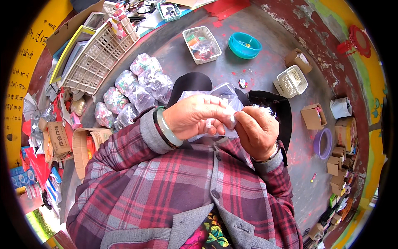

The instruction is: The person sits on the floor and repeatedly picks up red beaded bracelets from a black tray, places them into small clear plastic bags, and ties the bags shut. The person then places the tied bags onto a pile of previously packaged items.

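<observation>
Fingers: both hands' fingers (227, 120) pinch the mouth of a clear plastic bag (224, 93), held above the lap.
Left hand (195, 116): clamps the bag's edge.
Right hand (257, 130): pinches opposite.
Risk: thin film may slip or tear, judging by the tight pinch.
Beyond: filled bags (137, 91) heaped on the floor.

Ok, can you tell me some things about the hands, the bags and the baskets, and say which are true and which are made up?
1. Both hands, left hand and right hand, pinch a clear plastic bag. True.
2. The round bowl on the floor is red. False: it is teal.
3. A green bangle sits on the left wrist. True.
4. The pile of filled bags lies on the person's right. False: it lies on the left.
</observation>
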The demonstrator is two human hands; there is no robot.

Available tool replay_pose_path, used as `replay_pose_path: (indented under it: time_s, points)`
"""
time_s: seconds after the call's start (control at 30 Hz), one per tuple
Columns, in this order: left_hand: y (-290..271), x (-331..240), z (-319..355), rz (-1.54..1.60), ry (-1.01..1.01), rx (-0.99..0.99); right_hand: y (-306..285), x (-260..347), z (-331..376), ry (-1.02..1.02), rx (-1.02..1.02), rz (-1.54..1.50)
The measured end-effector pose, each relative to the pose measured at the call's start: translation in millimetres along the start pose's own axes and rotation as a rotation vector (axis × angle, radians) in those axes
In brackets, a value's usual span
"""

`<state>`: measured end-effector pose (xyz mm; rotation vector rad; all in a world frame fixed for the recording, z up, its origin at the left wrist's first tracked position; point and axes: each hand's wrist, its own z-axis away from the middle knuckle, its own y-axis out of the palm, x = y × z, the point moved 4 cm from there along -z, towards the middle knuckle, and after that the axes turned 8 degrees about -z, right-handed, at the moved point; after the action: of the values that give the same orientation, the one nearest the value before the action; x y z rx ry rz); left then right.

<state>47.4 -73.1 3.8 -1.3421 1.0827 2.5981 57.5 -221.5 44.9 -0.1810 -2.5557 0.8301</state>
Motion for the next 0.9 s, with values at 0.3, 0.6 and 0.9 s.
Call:
replay_pose_path:
  time_s: [0.3, 0.6, 0.9]
  points:
    - [-1, 4, -2, 0.095, 0.042, -0.059, -4, -11, 17, 0.78, 0.015, -0.298]
    - [4, 8, -1, -0.033, 0.009, -0.122, 7, -10, 33, 1.336, -0.158, -1.166]
    - [0, 13, -5, -0.108, 0.118, -0.151, 15, -12, 34, 1.33, -0.08, -1.117]
